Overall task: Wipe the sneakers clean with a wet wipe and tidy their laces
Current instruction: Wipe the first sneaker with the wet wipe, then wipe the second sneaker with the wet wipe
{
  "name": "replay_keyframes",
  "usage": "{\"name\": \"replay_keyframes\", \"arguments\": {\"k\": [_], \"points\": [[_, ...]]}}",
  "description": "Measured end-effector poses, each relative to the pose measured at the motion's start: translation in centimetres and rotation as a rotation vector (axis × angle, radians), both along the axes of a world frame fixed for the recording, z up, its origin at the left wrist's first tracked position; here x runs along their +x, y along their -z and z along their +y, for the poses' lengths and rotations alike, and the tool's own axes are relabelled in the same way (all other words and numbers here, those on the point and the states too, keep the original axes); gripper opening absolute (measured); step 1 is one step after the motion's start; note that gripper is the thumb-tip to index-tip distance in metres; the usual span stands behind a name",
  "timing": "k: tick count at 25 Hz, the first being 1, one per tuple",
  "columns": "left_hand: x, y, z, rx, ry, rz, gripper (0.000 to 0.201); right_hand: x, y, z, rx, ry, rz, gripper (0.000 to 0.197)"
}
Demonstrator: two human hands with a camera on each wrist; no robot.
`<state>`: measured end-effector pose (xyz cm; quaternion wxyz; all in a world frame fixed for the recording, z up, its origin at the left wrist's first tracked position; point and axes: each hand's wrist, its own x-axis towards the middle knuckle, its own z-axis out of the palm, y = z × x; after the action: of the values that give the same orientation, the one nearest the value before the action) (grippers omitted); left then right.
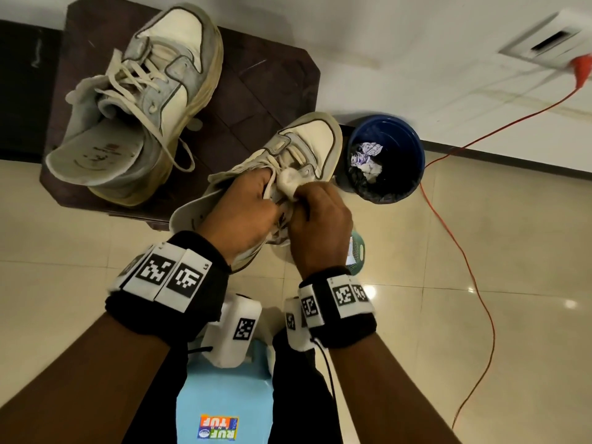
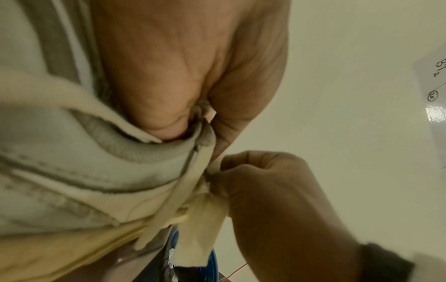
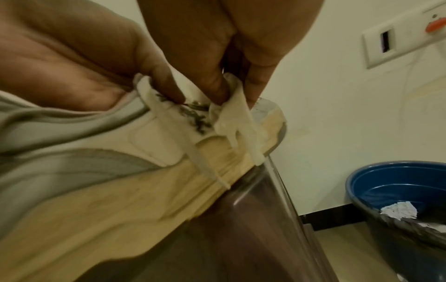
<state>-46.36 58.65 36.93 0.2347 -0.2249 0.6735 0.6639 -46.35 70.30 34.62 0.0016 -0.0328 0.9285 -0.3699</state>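
Both hands [image 1: 278,216] gripping sneaker [image 1: 307,145] at stool [image 1: 256,91] edge, bin [image 1: 387,158] beside

A room in a home, shoes out for a clean-up
Glossy beige floor tiles [image 1: 480,315] meet a dark skirting strip and a plain pale wall [image 1: 416,43]; there's a wall socket plate [image 1: 551,43] with an orange cable [image 1: 474,277] trailing across the floor, a blue waste bin [image 1: 386,158] holding crumpled paper, and a small dark wooden desk [image 1: 272,91] carrying a worn sneaker [image 1: 141,100]
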Motion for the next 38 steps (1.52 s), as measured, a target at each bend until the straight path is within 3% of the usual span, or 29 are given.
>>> {"name": "replay_keyframes", "arguments": {"k": [3, 7, 10, 13, 20, 25, 31, 38], "points": [[-0.7, -0.6, 0.2, -0.02, -0.037, 0.023, 0.04, -1.9, 0.5, 0.9, 0.039, 0.061, -0.002, 0.014], [-3.5, -0.6, -0.5, -0.188, -0.038, 0.083, 0.034, -0.4, -0.3, 0.7, 0.048, -0.206, -0.108, 0.02], [-5.3, -1.2, -1.6, -0.414, 0.073, 0.088, 0.022, 0.4, -0.4, 1.0, -0.075, -0.018, -0.271, 0.028], [-5.0, -2.3, -2.1, -0.442, 0.083, 0.126, 0.022, 0.9, 0.1, 0.3, -0.186, 0.061, -0.333, 0.032], [0.7, -3.3, -2.0, -0.64, 0.092, 0.397, 0.035, 1.2, 0.6, -0.8, -0.588, 0.244, -0.47, 0.018], [5.9, -4.6, -3.3, -0.806, 0.102, 0.577, 0.023, 1.8, -1.4, -0.9, -0.946, 0.332, -0.611, 0.019], [9.3, -4.9, -9.2, -1.03, 0.118, 0.491, 0.024, 2.3, -5.6, -3.2, -0.858, 0.236, -0.558, 0.021], [8.1, -6.4, -15.1, -1.028, 0.29, 0.55, 0.029, 2.6, -8.1, -9.6, -0.749, 0.284, -0.506, 0.021]]}}
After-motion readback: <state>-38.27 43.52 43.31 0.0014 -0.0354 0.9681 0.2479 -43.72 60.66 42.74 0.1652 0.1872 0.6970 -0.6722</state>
